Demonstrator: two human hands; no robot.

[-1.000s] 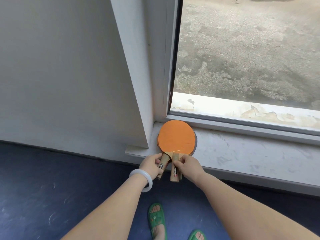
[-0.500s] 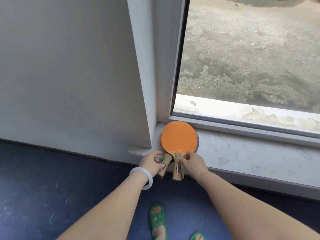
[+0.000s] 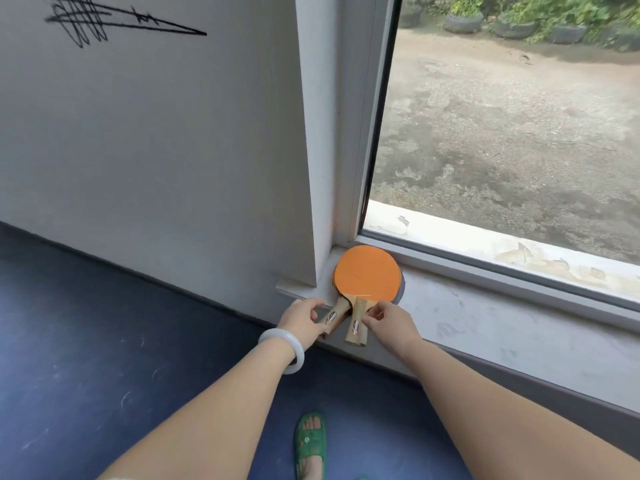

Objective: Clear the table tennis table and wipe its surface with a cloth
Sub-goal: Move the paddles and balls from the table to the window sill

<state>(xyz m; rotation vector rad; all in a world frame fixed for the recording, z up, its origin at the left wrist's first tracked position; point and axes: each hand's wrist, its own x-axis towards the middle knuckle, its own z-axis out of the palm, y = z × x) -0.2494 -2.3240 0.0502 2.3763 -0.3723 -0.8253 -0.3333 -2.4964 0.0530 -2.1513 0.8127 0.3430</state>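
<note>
On the windowsill [image 3: 485, 327], left hand [image 3: 300, 322] and right hand [image 3: 393, 325] hold stacked paddles [image 3: 367, 271].

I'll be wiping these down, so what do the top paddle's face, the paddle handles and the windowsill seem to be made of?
Paddle face: likely rubber sheet, matte, going by its flat, even orange with no shine.
Paddle handles: light wood, apparently unpainted, tan with small stickers.
Windowsill: perhaps stone or painted concrete; pale grey, dull, smudged and scuffed.
</note>
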